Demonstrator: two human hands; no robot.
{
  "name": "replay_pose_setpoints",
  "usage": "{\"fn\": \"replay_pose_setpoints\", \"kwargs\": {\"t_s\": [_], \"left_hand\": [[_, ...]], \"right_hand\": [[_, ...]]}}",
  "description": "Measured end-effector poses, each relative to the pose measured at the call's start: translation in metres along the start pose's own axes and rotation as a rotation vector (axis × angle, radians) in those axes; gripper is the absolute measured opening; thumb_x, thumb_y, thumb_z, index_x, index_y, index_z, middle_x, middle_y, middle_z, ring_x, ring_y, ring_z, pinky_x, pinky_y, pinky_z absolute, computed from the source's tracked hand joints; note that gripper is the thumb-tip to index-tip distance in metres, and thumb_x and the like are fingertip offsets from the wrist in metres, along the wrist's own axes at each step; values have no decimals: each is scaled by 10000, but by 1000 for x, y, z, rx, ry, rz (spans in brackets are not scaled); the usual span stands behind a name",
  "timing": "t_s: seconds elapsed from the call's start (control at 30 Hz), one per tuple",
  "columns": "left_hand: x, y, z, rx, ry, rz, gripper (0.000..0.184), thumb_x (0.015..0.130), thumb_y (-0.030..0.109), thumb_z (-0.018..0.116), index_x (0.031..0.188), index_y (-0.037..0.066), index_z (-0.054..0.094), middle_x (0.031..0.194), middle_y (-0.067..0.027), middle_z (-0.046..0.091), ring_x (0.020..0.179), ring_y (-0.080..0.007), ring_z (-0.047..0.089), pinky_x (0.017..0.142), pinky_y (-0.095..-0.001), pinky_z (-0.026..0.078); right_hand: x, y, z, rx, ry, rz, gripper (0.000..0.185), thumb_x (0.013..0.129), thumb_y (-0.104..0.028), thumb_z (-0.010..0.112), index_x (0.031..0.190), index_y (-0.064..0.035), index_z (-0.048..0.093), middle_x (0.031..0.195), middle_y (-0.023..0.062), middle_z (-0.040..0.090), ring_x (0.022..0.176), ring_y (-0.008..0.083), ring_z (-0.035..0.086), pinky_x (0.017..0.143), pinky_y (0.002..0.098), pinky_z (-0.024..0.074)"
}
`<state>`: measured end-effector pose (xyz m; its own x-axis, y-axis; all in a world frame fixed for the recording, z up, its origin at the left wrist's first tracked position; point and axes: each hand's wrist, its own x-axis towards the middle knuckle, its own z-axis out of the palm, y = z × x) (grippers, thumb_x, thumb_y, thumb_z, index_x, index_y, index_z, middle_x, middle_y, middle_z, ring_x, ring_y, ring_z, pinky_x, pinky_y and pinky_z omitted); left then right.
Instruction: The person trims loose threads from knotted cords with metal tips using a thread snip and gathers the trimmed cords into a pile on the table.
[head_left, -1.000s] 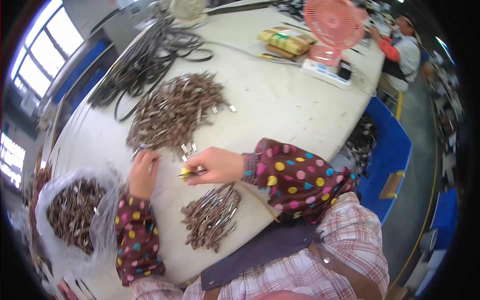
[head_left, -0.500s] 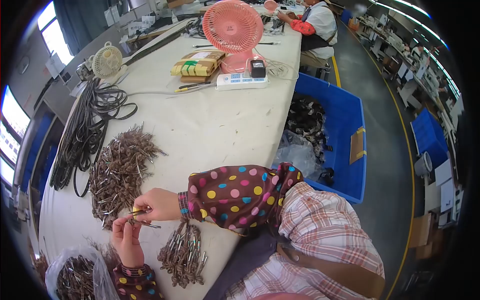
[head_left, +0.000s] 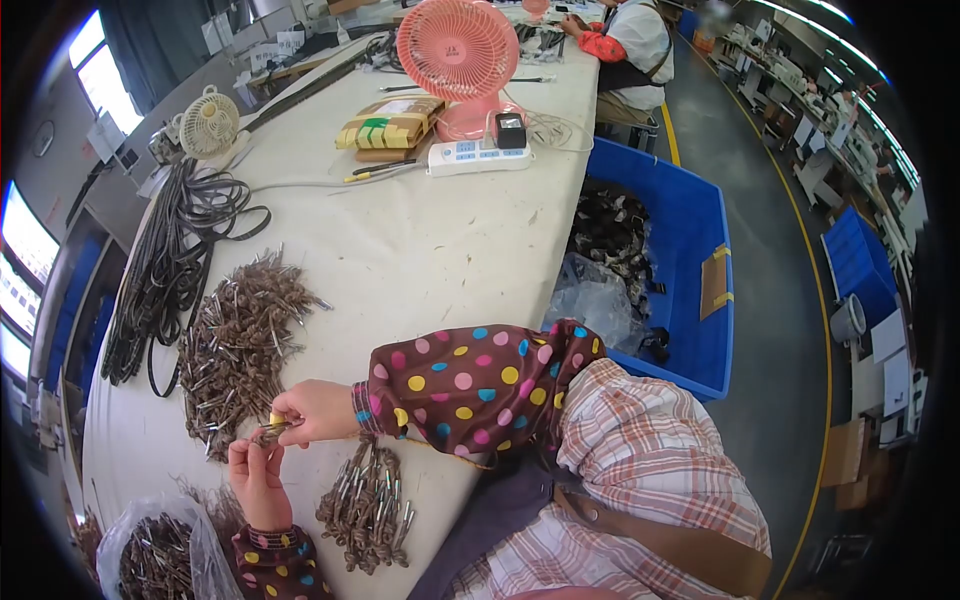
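Observation:
My left hand (head_left: 260,490) is raised over the table's near left part, its thumb and fingertips pinched on a small brown knotted cord (head_left: 262,439). Just above it, my right hand (head_left: 322,410) is closed around small dark thread snips (head_left: 277,427), whose tips meet the cord; the fingers hide most of them. A yellow band (head_left: 276,418) shows at a right finger. Beyond the hands lies a heap of brown knotted cords with metal tips (head_left: 240,345). A smaller bunch of such cords (head_left: 367,508) rests below my right forearm.
A clear plastic bag (head_left: 215,555) of cords stands at the near left. Black flat cords (head_left: 165,280) lie beyond the heap. Further off are a pink fan (head_left: 458,50), a power strip (head_left: 478,158) and a wrapped package (head_left: 390,122). A blue bin (head_left: 690,200) stands right; a co-worker (head_left: 640,45) sits beyond.
My right hand has shifted slightly, and its fingers have closed further around the snips. The metal tip that stuck out to the right below them no longer shows. The camera view has shifted slightly.

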<state>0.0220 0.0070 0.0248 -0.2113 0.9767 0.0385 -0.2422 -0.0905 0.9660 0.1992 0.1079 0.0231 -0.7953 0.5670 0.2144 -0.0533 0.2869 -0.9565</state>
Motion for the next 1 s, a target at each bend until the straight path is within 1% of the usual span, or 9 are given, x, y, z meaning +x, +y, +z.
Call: {"fn": "replay_pose_setpoints", "kwargs": {"t_s": [0.2,0.3,0.4,0.57,0.67,0.7,0.83,0.97,1.0], "left_hand": [[2,-4,-4,23,38,45,92,939,133,494,993,65,463,1116,-101,546,908,-143,610,769,-242,527],[2,-4,-8,31,23,53,96,942,151,492,1006,83,468,1090,-77,575,929,-138,606,792,-243,512],[2,-2,-3,43,72,44,83,946,135,480,989,66,465,1090,-78,557,865,-116,606,752,-233,527],[4,-3,-11,-6,121,34,66,935,112,496,981,72,472,1048,-69,576,824,-113,607,736,-232,529],[5,-2,-11,-16,140,19,64,925,94,510,974,76,474,991,-55,596,800,-114,611,723,-238,534],[5,-1,-10,-14,141,12,64,924,92,510,973,76,474,985,-54,598,796,-114,612,720,-239,536],[4,-2,-11,-7,131,13,71,919,96,521,966,79,471,954,-40,599,782,-106,608,714,-246,534],[4,-1,-9,15,142,-1,79,908,101,540,953,87,477,920,-26,598,762,-94,598,697,-251,518],[4,-1,-9,20,145,-7,79,906,100,544,950,88,479,914,-24,598,758,-93,596,693,-251,515]], "right_hand": [[-1,-3,-1,12,8,-11,211,791,-189,638,852,4,578,659,56,624,608,129,614,565,274,447],[-1,-2,-2,9,22,-9,219,788,-193,643,854,6,579,663,56,622,618,128,622,571,273,452],[0,-1,-1,-6,26,-4,227,792,-195,644,873,7,580,666,55,622,626,127,628,576,271,455],[1,-2,-2,10,11,5,240,816,-198,639,922,8,576,679,61,631,625,122,623,581,265,458],[-1,-6,-1,43,55,6,216,769,-192,653,854,-1,601,632,54,625,584,141,605,558,273,443],[1,-1,1,62,59,-9,217,776,-189,652,865,0,598,641,59,630,593,140,610,564,271,445],[0,-7,-4,-3,-13,35,251,824,-195,643,957,9,580,747,71,645,654,108,618,617,245,462],[4,5,1,64,-26,67,227,837,-178,636,965,2,584,727,36,627,673,77,596,612,220,447],[5,9,2,58,-14,61,223,826,-187,640,937,0,589,700,40,627,646,86,593,593,232,442]]}}
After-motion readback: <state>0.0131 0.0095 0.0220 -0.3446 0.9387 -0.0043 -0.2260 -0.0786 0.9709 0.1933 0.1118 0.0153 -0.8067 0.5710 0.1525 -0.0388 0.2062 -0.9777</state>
